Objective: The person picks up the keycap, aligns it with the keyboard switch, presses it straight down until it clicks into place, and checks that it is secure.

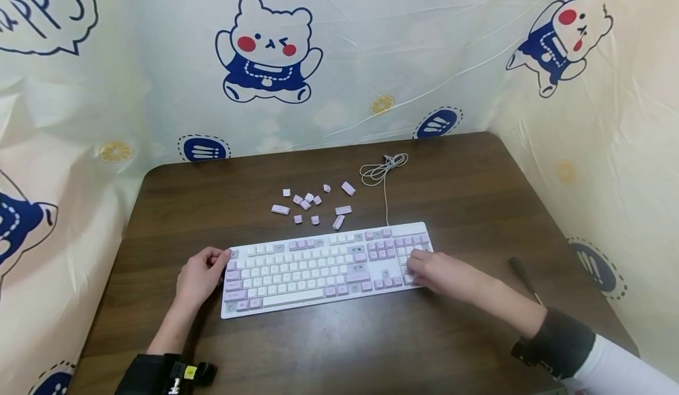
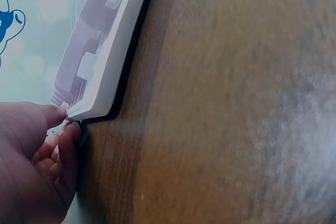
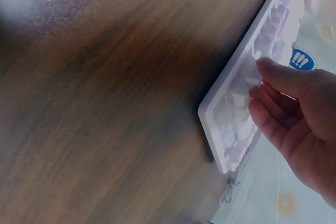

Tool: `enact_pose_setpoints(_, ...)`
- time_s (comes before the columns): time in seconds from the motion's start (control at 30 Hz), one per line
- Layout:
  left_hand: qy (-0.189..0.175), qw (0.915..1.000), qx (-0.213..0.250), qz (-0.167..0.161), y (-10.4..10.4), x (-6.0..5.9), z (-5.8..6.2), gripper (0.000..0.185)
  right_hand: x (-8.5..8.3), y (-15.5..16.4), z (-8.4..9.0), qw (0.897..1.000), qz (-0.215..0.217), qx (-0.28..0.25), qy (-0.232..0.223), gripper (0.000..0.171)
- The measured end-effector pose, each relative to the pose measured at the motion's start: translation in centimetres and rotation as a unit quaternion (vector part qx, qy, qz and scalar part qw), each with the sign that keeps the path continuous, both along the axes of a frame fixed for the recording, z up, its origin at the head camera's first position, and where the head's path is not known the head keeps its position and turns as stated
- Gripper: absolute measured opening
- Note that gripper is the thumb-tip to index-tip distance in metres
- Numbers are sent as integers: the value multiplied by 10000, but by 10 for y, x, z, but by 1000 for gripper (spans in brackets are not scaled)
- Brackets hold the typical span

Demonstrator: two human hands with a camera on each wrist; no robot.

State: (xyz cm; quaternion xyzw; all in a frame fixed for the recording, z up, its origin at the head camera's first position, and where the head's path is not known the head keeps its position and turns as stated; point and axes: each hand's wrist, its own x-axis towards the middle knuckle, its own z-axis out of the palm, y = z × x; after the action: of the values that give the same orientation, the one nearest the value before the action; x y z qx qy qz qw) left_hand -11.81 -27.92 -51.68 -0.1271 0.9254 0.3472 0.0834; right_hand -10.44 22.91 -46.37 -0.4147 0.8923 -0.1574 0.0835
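A white and lilac keyboard (image 1: pixel 318 268) lies across the middle of the dark wooden table (image 1: pixel 456 188), with several key sockets bare. My left hand (image 1: pixel 223 259) holds the keyboard's far left corner; in the left wrist view the left hand (image 2: pixel 65 123) has its thumb above and a curled finger below the keyboard's corner (image 2: pixel 89 109). My right hand (image 1: pixel 412 266) sits over the number pad at the right end. In the right wrist view the right hand (image 3: pixel 256 81) pinches a white keycap (image 3: pixel 242 80) with thumb and curled fingers.
Several loose lilac keycaps (image 1: pixel 315 205) lie scattered behind the keyboard. Its coiled cable (image 1: pixel 383 168) lies further back. A black-handled tool (image 1: pixel 522 274) rests on the table to the right of my right forearm. Printed plastic sheets wall in the table's back and sides.
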Motion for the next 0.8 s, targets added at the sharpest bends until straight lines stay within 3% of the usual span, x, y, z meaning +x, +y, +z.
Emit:
enact_pose_setpoints(0.27, -64, 10000, 11, 15, -1, -1, 0, 49, 4, -9, 4, 9978, -222, 626, 53, 17)
enact_pose_setpoints(0.4, -116, 9999, 51, -2, -2, -2, 1, 51, 0, -12, 6, 9970, -341, 624, -305, 17)
enact_pose_setpoints(0.57, -130, 9999, 56, 2, -2, -2, 2, 51, -8, -15, 10, 9964, -157, 517, -654, 20)
enact_pose_setpoints(0.8, -152, 9999, 28, -5, -1, -1, 1, 50, -10, -23, 15, 9937, 162, 927, -608, 18)
